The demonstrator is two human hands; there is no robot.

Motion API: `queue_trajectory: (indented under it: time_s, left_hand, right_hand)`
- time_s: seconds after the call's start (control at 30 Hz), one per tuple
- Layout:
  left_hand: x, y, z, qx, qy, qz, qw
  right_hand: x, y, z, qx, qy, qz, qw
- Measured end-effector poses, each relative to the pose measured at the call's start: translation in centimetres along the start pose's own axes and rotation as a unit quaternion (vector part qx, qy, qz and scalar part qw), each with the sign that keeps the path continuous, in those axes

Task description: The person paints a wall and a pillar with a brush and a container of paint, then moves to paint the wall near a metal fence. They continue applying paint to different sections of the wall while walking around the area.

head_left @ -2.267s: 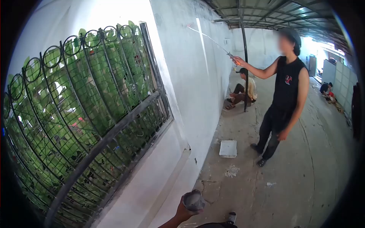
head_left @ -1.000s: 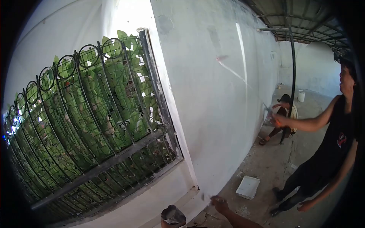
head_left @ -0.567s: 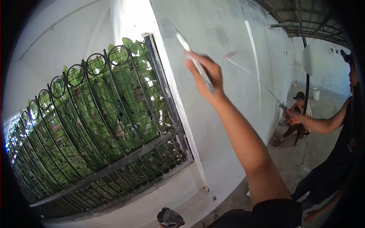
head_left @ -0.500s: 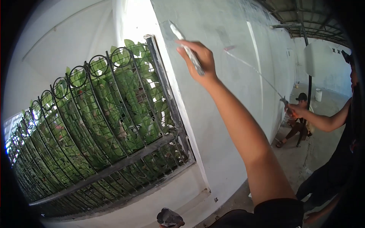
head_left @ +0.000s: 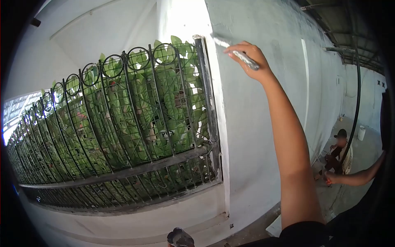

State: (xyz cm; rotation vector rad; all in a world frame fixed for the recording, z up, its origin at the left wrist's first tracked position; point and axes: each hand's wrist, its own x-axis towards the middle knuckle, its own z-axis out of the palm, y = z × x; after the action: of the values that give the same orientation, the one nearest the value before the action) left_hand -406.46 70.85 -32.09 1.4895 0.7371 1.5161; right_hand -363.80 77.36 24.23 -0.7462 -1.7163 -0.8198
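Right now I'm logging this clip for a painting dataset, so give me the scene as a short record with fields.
right hand: raised, gripping a paint brush whose tip meets the wall by the upper corner of the window grille
left hand: mostly out of view at the bottom edge, holding a small paint-smeared container
behind the grille: green leaves
others: a seated person in a cap; another person's forearm and hand at right
floor: bare concrete, a white bucket far back
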Motion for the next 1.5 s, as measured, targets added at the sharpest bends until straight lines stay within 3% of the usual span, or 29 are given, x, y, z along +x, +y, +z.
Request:
queue_trajectory:
  time_s: [0.13,0.23,0.33,0.5,0.57,0.67,0.7,0.73,0.77,0.8,0.83,0.87,0.9,0.93,0.97,1.0,1.07,1.1,1.13,1.17,1.2,1.23,1.27,1.3,1.33,1.37,1.4,1.43,1.5]
  left_hand:
    - [0.6,-0.3,0.1,0.001,0.008,0.004,1.000]
    - [0.9,-0.3,-0.1,0.005,0.014,0.006,1.000]
    - [1.2,-0.2,-0.2,0.011,0.017,0.008,1.000]
    - [2.4,-0.2,0.2,0.013,0.017,0.016,1.000]
    - [2.5,-0.4,0.6,0.011,0.011,0.012,1.000]
    - [1.8,-1.1,1.6,0.005,-0.006,-0.005,1.000]
    - [1.8,-1.2,2.0,0.002,-0.012,-0.009,1.000]
    - [1.7,-1.4,2.3,0.001,-0.018,-0.013,1.000]
    - [1.6,-1.6,2.8,-0.001,-0.029,-0.020,0.999]
    - [1.5,-2.0,3.6,-0.006,-0.047,-0.028,0.998]
    - [1.8,-2.5,5.0,-0.014,-0.080,-0.040,0.996]
    - [2.4,-3.2,7.0,-0.026,-0.127,-0.052,0.990]
    - [2.9,-4.0,9.4,-0.040,-0.176,-0.064,0.981]
    - [3.0,-4.7,11.5,-0.053,-0.219,-0.075,0.971]
    - [3.0,-5.2,13.3,-0.061,-0.251,-0.085,0.962]
    - [2.8,-5.5,14.4,-0.066,-0.270,-0.092,0.956]
    - [1.9,-5.9,14.7,-0.064,-0.281,-0.105,0.952]
    - [1.2,-5.9,14.7,-0.061,-0.283,-0.114,0.950]
    - [0.4,-6.0,14.7,-0.058,-0.284,-0.124,0.949]
    - [-0.4,-6.1,14.5,-0.055,-0.284,-0.134,0.948]
    - [-1.5,-6.1,14.2,-0.051,-0.278,-0.147,0.948]
    - [-3.1,-5.8,13.6,-0.046,-0.262,-0.160,0.951]
    - [-5.1,-5.4,12.2,-0.036,-0.235,-0.175,0.955]
    - [-7.7,-4.5,10.1,-0.021,-0.195,-0.193,0.961]
    - [-10.7,-3.1,8.0,-0.001,-0.146,-0.210,0.967]
    - [-14.0,-0.8,6.1,0.022,-0.087,-0.227,0.970]
    - [-14.2,2.0,7.0,0.055,-0.076,-0.261,0.961]
    - [-12.9,4.3,8.2,0.081,-0.068,-0.296,0.949]
    - [-14.5,2.5,5.9,0.178,-0.096,-0.272,0.941]
  right_hand:
    - [-2.5,-2.7,-2.1,-0.018,-0.087,0.039,0.995]
    - [-2.4,-2.6,-2.6,-0.009,-0.042,0.036,0.998]
    - [0.6,-0.4,-3.1,-0.045,0.069,-0.004,0.997]
    - [3.0,5.0,-1.7,-0.092,0.077,0.014,0.993]
    - [1.7,5.8,-0.9,-0.065,0.022,-0.008,0.998]
    - [-4.6,3.4,-0.2,-0.004,-0.031,0.045,0.999]
    - [-7.2,2.6,0.3,0.177,-0.043,0.198,0.963]
    - [-10.1,1.3,0.7,0.348,-0.046,0.341,0.872]
    - [-13.0,-1.2,0.5,0.458,-0.037,0.407,0.790]
    - [-17.9,-1.1,1.9,0.351,-0.069,0.289,0.888]
    - [-21.0,-2.8,2.2,0.459,-0.040,0.421,0.781]
    - [-25.6,-3.8,2.5,0.409,-0.062,0.414,0.811]
    - [-29.4,-5.3,1.8,0.412,-0.071,0.485,0.768]
    - [-34.8,-5.5,2.4,0.482,-0.059,0.464,0.741]
    - [-38.5,-7.4,1.7,0.342,-0.093,0.438,0.826]
    - [-43.8,-8.0,2.1,0.184,-0.075,0.273,0.941]
    - [-55.9,-10.7,4.0,0.167,0.004,0.369,0.914]
    - [-62.0,-12.3,4.5,0.158,0.048,0.418,0.894]
    - [-64.4,-15.3,1.7,0.160,-0.071,0.594,0.786]
    - [-72.7,-17.2,1.6,0.178,-0.075,0.624,0.758]
    - [-80.6,-19.7,0.4,0.107,-0.108,0.617,0.772]
    - [-87.3,-23.2,-1.1,0.034,-0.148,0.675,0.722]
    - [-93.0,-26.6,-4.0,0.082,-0.166,0.776,0.603]
    - [-100.3,-30.1,-6.4,0.051,-0.243,0.821,0.515]
    - [-97.3,-33.9,-10.4,-0.119,-0.391,0.736,0.540]
    - [-99.5,-36.3,-13.3,-0.058,-0.451,0.789,0.414]
    - [-99.2,-37.5,-16.1,-0.012,-0.631,0.718,0.294]
    - [-99.5,-40.2,-17.9,-0.028,-0.621,0.743,0.248]
    - [-97.5,-42.3,-20.0,-0.037,-0.604,0.776,0.176]
